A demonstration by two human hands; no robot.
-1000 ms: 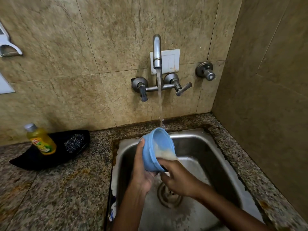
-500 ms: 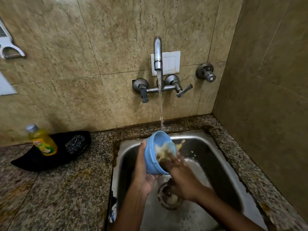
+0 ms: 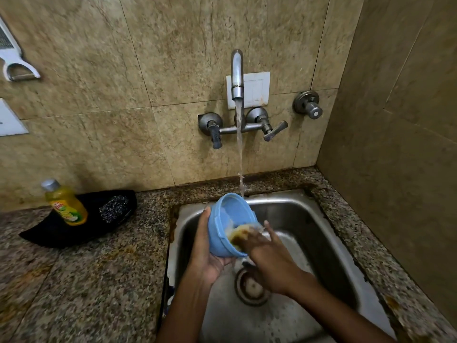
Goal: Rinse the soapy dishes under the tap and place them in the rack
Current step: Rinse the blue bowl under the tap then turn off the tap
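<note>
Cupping the blue bowl (image 3: 228, 225) from outside in our left hand (image 3: 206, 256), centre frame under the tap (image 3: 237, 75), we judge it light, stiff, slippery; our right hand (image 3: 268, 258) rubs inside, fingers loose.

the left hand (image 3: 209, 258) cups a blue bowl (image 3: 228, 227) from beneath, tilted over the steel sink (image 3: 309, 219). the right hand (image 3: 268, 258) reaches its fingers into the bowl's murky water. the tap (image 3: 237, 75) streams onto the bowl's far rim. a yellow soap bottle (image 3: 65, 203) and scrubber (image 3: 113, 209) sit on a black tray (image 3: 49, 233) on the counter.
</note>
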